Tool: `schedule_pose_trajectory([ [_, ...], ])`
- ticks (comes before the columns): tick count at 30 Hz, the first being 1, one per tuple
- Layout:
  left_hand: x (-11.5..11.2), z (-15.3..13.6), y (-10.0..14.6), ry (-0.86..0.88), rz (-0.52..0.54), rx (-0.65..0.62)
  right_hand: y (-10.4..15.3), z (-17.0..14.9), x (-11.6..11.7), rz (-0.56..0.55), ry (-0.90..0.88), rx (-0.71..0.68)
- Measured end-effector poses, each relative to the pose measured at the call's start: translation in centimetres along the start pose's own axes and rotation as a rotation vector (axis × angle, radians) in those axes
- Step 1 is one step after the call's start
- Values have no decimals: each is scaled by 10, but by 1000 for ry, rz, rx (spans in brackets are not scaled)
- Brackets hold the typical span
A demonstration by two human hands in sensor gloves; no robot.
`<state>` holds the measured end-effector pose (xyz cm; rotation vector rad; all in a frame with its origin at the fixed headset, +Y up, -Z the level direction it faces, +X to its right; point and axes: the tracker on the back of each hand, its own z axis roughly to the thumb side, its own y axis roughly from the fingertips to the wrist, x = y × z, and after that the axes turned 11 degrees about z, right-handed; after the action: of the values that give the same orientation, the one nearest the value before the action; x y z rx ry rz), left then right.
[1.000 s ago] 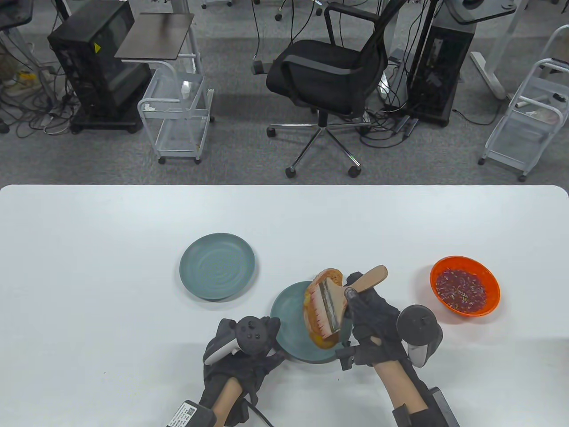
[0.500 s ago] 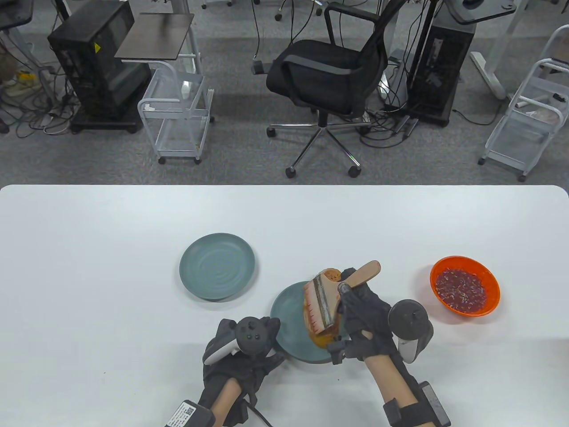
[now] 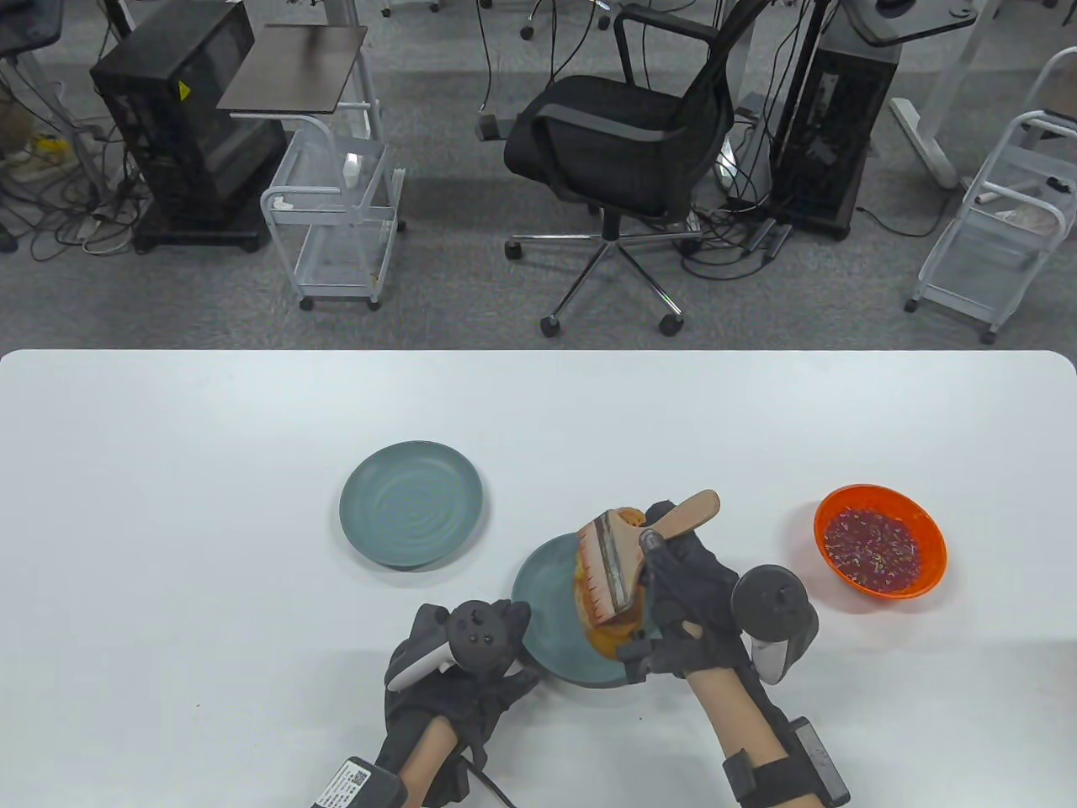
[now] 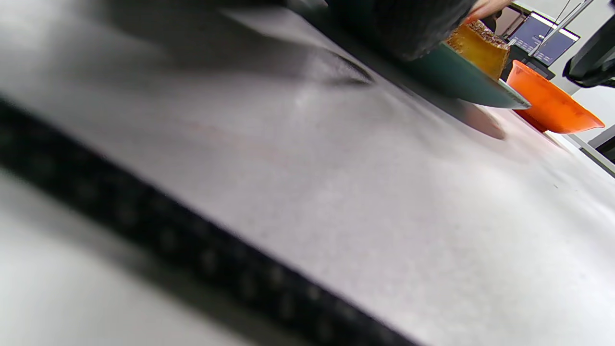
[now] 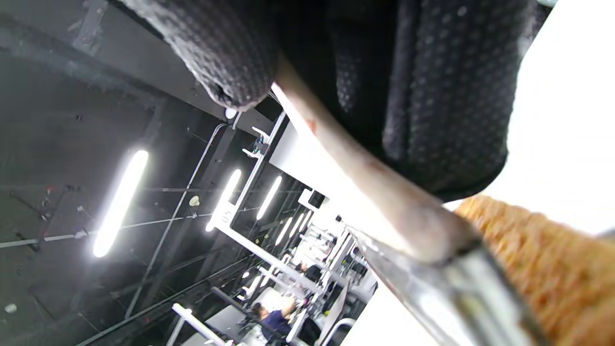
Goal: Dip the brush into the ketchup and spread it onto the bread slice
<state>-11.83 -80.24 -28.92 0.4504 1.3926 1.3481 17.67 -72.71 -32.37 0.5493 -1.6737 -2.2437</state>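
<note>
Hands came in from the near edge of the white table [image 3: 168, 505]. The left hand [image 3: 458, 673] lay on the table just beside the near-left rim of a teal plate [image 3: 543, 589]; its fingers touched or nearly touched this rim, but I could not tell if they were curled or loose, because the tracker hid them. In the left wrist view the plate [image 4: 461, 79] was seen from the side, with the dark glove blurred over it.

The right hand [image 3: 686, 606] grasped the wooden handle of a wide flat brush [image 3: 618, 560], fingers wrapped around it, as the right wrist view also showed with the gloved fingers [image 5: 447, 96] closed on the pale handle of the brush [image 5: 384, 192]. The bristles, stained red, rested on a bread slice [image 3: 610, 635] that lay on the right part of the plate. The bread had an orange-red coat on its surface and stood out a little over the far rim of the plate.

To the right, well apart from the plate, stood an orange bowl [image 3: 879, 501] with dark red ketchup [image 3: 871, 547] inside. Farther and to the left a second teal plate [image 3: 412, 505] lay alone. Beyond the table stood a black office chair [image 3: 623, 143] on grey floor.
</note>
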Motion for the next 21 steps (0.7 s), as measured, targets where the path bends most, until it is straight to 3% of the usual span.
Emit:
schedule_pose_trajectory([
  [3, 0, 0, 0, 0, 0, 0, -3, -4, -29, -91, 48, -4],
  [8, 0, 0, 0, -3, -2, 1, -9, -8, -99, -265, 145, 6],
  [15, -1, 0, 0, -4, -5, -1, -17, -32, -187, -428, 291, 162],
  [21, -1, 0, 0, -12, -7, 0, -25, -49, -211, -416, 384, 275],
])
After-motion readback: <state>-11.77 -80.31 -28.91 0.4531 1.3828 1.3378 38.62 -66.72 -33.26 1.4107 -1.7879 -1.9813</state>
